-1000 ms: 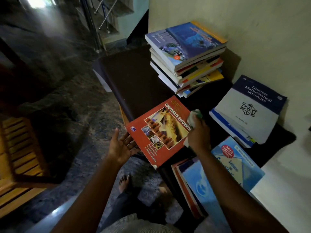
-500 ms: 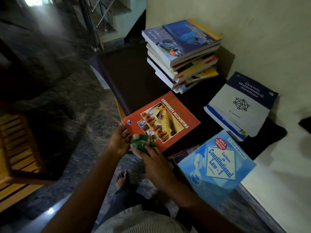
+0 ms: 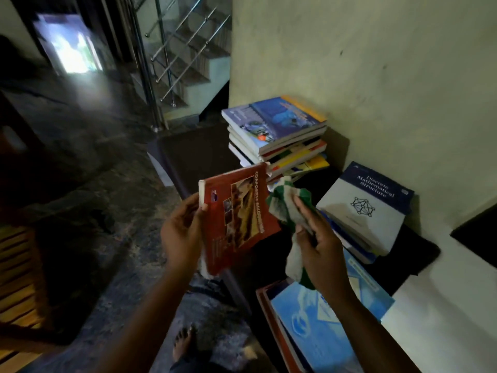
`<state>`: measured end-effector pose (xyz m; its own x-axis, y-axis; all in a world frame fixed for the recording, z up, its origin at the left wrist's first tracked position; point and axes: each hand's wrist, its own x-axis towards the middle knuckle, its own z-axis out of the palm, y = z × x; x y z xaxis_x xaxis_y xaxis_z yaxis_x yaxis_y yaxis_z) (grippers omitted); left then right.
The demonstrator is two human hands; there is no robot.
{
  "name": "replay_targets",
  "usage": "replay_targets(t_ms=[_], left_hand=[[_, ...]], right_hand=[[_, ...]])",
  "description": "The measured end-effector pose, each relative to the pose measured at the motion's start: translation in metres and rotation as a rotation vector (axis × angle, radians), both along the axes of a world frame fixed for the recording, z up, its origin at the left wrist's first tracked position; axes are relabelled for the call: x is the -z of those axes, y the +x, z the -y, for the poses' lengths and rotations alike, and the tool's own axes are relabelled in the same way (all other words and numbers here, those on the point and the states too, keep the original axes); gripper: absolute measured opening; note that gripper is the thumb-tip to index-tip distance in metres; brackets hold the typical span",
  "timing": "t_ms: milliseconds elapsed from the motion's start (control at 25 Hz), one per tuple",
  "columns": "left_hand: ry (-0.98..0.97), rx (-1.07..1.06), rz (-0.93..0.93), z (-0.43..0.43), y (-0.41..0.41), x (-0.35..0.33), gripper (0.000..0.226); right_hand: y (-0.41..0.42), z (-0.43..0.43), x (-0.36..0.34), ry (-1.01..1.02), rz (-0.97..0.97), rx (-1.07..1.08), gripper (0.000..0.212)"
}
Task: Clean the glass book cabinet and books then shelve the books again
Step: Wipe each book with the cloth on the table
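Observation:
My left hand (image 3: 183,232) grips a red accounting book (image 3: 238,214) by its spine edge and holds it tilted up above the dark table (image 3: 199,152). Just right of the book, my right hand (image 3: 320,240) holds a green and white cloth (image 3: 285,208), which touches the book's right edge. A stack of several books (image 3: 277,135) stands against the wall at the table's back. A grey and navy maths book (image 3: 365,208) lies on a pile to the right. A light blue book (image 3: 317,324) lies on a pile near me.
A pale wall (image 3: 376,76) runs along the right of the table. A staircase with a steel railing (image 3: 172,63) rises behind. Wooden slatted furniture (image 3: 16,278) stands at the left on the dark stone floor. My bare foot (image 3: 184,343) shows below.
The red book was lying flat on the table; my left hand has lifted it and tilted it upright. My right hand with the cloth has moved to the book's right side.

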<state>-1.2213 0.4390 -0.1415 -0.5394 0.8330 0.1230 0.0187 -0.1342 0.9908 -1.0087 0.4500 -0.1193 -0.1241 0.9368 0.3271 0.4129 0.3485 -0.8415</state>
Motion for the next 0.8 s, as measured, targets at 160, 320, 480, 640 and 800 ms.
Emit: replay_targets(t_ms=[160, 320, 480, 640, 800], left_hand=[[0.363, -0.067, -0.829, 0.014, -0.001, -0.013, 0.024], [0.537, 0.425, -1.234, 0.023, -0.018, 0.047, 0.035], [0.361, 0.619, -1.488, 0.045, -0.028, 0.128, 0.038], [0.147, 0.542, -1.554, 0.061, -0.025, 0.158, 0.052], [-0.236, 0.193, -0.844, 0.069, -0.024, 0.137, 0.078]], right_hand=[[0.005, -0.001, -0.001, 0.055, -0.037, 0.015, 0.050], [0.010, 0.004, 0.017, 0.036, -0.040, 0.046, 0.049], [0.009, 0.009, 0.041, -0.073, -0.010, 0.024, 0.050], [-0.012, -0.007, 0.059, -0.154, 0.102, -0.048, 0.056], [-0.048, -0.058, 0.060, -0.063, 0.345, -0.151, 0.054]])
